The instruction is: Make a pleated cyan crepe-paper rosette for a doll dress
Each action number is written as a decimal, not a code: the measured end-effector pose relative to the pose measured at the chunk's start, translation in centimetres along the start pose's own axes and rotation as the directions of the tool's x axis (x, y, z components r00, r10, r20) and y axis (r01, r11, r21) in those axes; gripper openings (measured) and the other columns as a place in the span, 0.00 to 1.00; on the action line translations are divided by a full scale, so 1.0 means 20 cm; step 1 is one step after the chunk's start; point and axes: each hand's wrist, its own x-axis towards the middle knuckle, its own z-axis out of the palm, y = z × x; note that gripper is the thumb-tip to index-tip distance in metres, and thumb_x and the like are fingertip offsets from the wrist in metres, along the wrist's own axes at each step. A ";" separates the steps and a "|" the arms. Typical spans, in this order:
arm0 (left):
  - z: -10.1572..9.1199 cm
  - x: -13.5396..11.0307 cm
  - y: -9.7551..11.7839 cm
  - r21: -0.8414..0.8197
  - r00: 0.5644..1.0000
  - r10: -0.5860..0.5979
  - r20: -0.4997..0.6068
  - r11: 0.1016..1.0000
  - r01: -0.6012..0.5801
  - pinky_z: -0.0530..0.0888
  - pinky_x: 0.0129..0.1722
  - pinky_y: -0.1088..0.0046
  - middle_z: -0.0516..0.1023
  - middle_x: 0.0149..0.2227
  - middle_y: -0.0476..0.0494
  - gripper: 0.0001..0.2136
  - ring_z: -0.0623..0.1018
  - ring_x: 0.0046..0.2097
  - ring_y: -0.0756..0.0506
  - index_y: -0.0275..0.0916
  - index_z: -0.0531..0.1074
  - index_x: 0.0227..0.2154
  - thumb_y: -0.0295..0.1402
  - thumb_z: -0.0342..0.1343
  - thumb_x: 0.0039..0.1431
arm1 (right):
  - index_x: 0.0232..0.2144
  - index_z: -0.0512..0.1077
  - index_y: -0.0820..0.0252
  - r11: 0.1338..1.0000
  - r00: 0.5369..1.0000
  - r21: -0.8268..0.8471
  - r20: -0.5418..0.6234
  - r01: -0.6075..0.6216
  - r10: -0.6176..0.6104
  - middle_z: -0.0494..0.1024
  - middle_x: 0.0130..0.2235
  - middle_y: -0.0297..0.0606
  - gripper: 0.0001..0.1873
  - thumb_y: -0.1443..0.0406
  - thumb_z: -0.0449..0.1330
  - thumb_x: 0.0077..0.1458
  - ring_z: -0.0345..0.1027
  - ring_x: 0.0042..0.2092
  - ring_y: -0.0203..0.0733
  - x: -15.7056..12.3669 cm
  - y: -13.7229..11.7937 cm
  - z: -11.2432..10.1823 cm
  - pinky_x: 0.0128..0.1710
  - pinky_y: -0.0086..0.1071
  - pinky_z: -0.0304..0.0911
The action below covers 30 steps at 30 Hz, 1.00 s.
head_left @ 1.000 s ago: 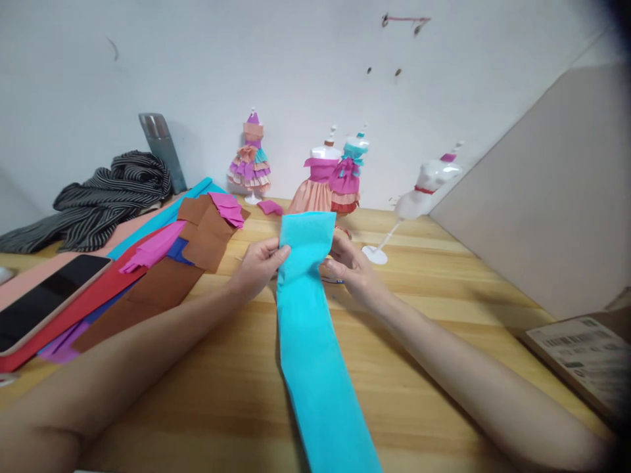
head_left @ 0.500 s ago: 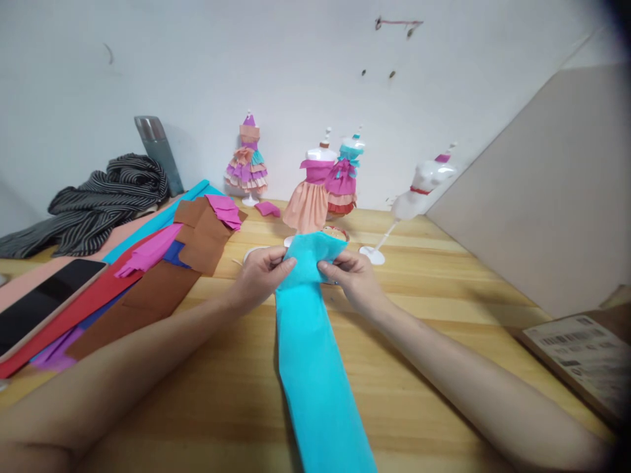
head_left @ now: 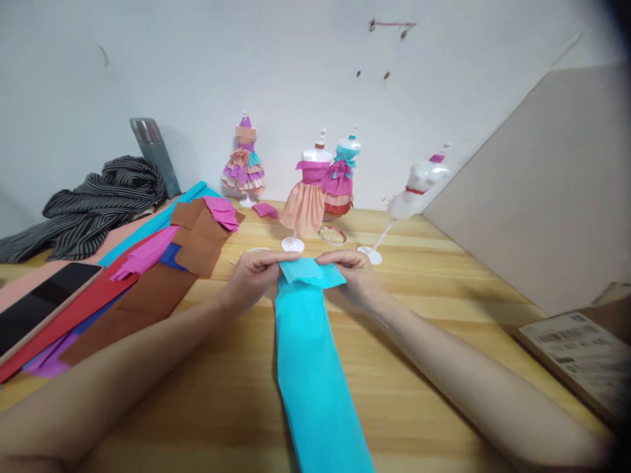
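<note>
A long turquoise paper strip (head_left: 308, 361) runs from the bottom edge up the middle of the wooden table (head_left: 434, 368). Its far end is folded back toward me into a short flap. My left hand (head_left: 254, 274) pinches the fold's left corner. My right hand (head_left: 352, 269) pinches its right corner, fingers curled over the flap. Just beyond my hands stand small mannequins: one in a peach and pink paper dress (head_left: 308, 197), and a bare white one (head_left: 419, 187) leaning at the right.
Brown, red, magenta and blue paper sheets (head_left: 162, 263) lie at the left with a phone (head_left: 34, 309) on them. A striped cloth (head_left: 93, 203) and a grey flask (head_left: 152, 154) stand at the back left. A small ring-shaped dish (head_left: 332, 234) sits behind my hands. Cardboard (head_left: 576, 348) lies right.
The strip's far end, upright a second ago, has been folded down toward me into a short flap. Both hands came closer together and lowered onto the fold.
</note>
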 end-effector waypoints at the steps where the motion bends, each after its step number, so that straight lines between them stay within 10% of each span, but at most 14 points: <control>1: 0.00 0.00 0.01 0.016 1.000 0.016 0.023 1.000 -0.017 0.75 0.41 0.69 0.84 0.36 0.42 0.10 0.80 0.39 0.44 0.39 0.82 0.36 0.29 0.57 0.53 | 0.20 0.80 0.54 1.000 1.000 0.016 0.004 -0.011 0.011 0.80 0.24 0.35 0.07 0.64 0.73 0.32 0.67 0.23 0.34 0.00 -0.01 0.00 0.23 0.30 0.62; 8: 0.00 0.00 0.02 0.014 0.994 0.054 0.097 0.998 -0.056 0.75 0.40 0.67 0.84 0.33 0.42 0.10 0.80 0.36 0.44 0.40 0.82 0.31 0.27 0.55 0.53 | 0.17 0.76 0.58 0.994 0.994 0.020 0.036 -0.104 0.104 0.72 0.18 0.32 0.02 0.67 0.62 0.35 0.60 0.19 0.33 -0.01 -0.05 0.00 0.20 0.29 0.56; 19: -0.02 -0.01 -0.04 0.027 0.983 0.128 0.130 0.991 -0.132 0.76 0.37 0.71 0.84 0.36 0.42 0.11 0.81 0.36 0.46 0.41 0.82 0.33 0.25 0.55 0.55 | 0.32 0.79 0.58 0.988 0.993 -0.140 0.083 -0.067 0.079 0.78 0.30 0.38 0.22 0.46 0.63 0.46 0.69 0.30 0.41 -0.01 -0.03 -0.03 0.29 0.33 0.63; 30: 0.01 -0.03 -0.07 0.103 0.964 0.193 0.182 0.971 -0.214 0.76 0.38 0.70 0.84 0.35 0.42 0.10 0.81 0.34 0.47 0.43 0.81 0.34 0.28 0.56 0.56 | 0.27 0.77 0.60 0.918 0.986 -0.395 0.161 0.025 0.043 0.78 0.26 0.35 0.14 0.56 0.68 0.42 0.67 0.26 0.36 -0.02 -0.05 0.00 0.27 0.30 0.60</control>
